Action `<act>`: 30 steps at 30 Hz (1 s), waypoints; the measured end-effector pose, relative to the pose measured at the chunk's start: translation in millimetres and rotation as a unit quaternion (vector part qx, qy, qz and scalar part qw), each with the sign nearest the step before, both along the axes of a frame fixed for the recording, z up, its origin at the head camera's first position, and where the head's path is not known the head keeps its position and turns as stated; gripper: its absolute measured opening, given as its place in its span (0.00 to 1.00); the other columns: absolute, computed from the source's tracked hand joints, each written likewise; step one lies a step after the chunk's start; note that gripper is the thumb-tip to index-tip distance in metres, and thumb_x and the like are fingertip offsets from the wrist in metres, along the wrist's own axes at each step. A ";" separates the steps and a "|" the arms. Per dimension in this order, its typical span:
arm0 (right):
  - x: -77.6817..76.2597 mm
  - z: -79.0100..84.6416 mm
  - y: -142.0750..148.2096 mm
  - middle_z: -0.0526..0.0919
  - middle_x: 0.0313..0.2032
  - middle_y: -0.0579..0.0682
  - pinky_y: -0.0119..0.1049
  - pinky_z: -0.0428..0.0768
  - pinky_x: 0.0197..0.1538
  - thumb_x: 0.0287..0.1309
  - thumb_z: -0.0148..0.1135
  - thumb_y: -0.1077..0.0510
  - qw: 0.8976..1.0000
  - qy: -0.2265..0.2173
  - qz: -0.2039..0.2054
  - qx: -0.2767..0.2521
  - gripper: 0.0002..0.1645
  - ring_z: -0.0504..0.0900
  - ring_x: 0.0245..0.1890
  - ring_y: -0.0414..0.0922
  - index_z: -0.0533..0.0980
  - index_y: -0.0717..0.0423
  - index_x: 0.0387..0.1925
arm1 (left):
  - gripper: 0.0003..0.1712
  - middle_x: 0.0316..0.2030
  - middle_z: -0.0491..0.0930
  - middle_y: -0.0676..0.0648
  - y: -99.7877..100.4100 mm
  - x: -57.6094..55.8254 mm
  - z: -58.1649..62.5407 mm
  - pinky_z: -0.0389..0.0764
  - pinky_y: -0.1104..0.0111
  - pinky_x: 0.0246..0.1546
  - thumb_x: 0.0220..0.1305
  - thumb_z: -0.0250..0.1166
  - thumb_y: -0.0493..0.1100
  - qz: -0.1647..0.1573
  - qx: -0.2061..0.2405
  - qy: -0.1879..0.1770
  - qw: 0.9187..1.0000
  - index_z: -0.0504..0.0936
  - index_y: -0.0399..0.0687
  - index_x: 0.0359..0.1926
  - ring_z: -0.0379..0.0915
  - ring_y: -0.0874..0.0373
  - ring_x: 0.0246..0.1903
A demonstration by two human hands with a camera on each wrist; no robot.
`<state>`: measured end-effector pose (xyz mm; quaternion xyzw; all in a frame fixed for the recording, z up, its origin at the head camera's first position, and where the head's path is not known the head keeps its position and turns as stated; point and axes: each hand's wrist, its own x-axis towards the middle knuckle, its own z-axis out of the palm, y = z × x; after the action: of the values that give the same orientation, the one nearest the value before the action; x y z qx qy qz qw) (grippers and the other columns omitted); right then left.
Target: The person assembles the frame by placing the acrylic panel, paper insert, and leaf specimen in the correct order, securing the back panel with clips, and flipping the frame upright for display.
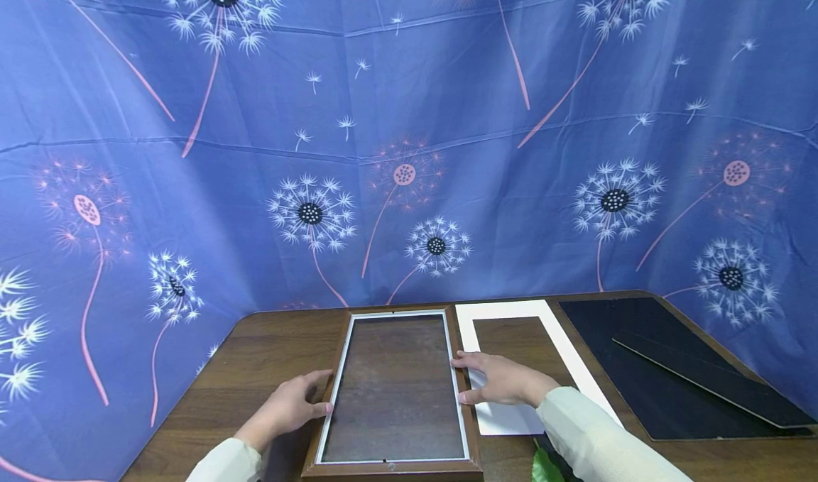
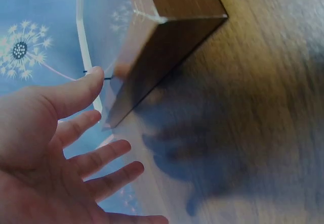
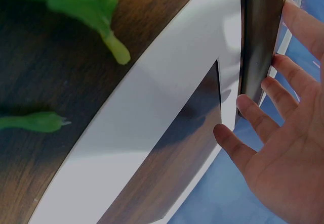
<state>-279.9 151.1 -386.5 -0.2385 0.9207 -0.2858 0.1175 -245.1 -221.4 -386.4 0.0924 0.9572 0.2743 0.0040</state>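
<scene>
A brown picture frame (image 1: 393, 470) with a white inner border lies flat on the table. Wood grain shows through the clear pane (image 1: 396, 390) inside it. My left hand (image 1: 284, 407) is at the frame's left side, thumb and fingertips at the edge. In the left wrist view its fingers are spread near the frame's brown side (image 2: 187, 37). My right hand (image 1: 505, 379) is at the opposite side, fingertips at the rim, its palm above a white mat (image 1: 569, 351). The right wrist view shows those fingers (image 3: 258, 118) apart and nearly straight.
A black board (image 1: 601, 340) lies at the right, with a narrower dark piece (image 1: 709, 379) slanting across it. Close to my right forearm, a green leaf (image 1: 544, 464) shows at the front; a green stem (image 3: 40, 122) lies near it. Blue dandelion-print cloth (image 1: 498, 205) hangs behind the table.
</scene>
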 end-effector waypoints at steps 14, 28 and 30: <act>1.5 0.9 -0.1 0.63 0.75 0.57 0.66 0.59 0.69 0.60 0.73 0.48 1.000 0.001 0.004 -0.010 0.38 0.59 0.73 0.67 0.73 0.56 0.68 | 0.36 0.66 0.67 0.25 -2.1 1.7 3.8 0.61 0.34 0.63 0.65 0.69 0.34 -0.027 0.032 -0.113 0.993 0.69 0.40 0.72 0.59 0.24 0.67; -1.1 0.8 -0.3 0.64 0.74 0.58 0.66 0.58 0.70 0.60 0.73 0.48 1.000 0.007 0.008 0.007 0.38 0.58 0.73 0.67 0.73 0.57 0.68 | 0.37 0.67 0.65 0.22 -1.4 3.9 7.0 0.59 0.32 0.63 0.66 0.67 0.35 -0.012 0.039 -0.138 0.990 0.68 0.46 0.74 0.58 0.22 0.67; -0.9 1.6 -1.0 0.64 0.74 0.58 0.65 0.58 0.70 0.60 0.73 0.48 1.000 0.008 0.009 0.011 0.38 0.59 0.73 0.66 0.73 0.57 0.68 | 0.37 0.67 0.64 0.22 -2.1 3.6 7.5 0.59 0.32 0.64 0.66 0.67 0.35 -0.010 0.042 -0.144 0.989 0.68 0.46 0.74 0.57 0.22 0.67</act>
<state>-280.8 150.1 -384.9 -0.2481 0.9224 -0.2726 0.1151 -241.5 -223.5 -378.9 0.0619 0.9332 0.3247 0.1407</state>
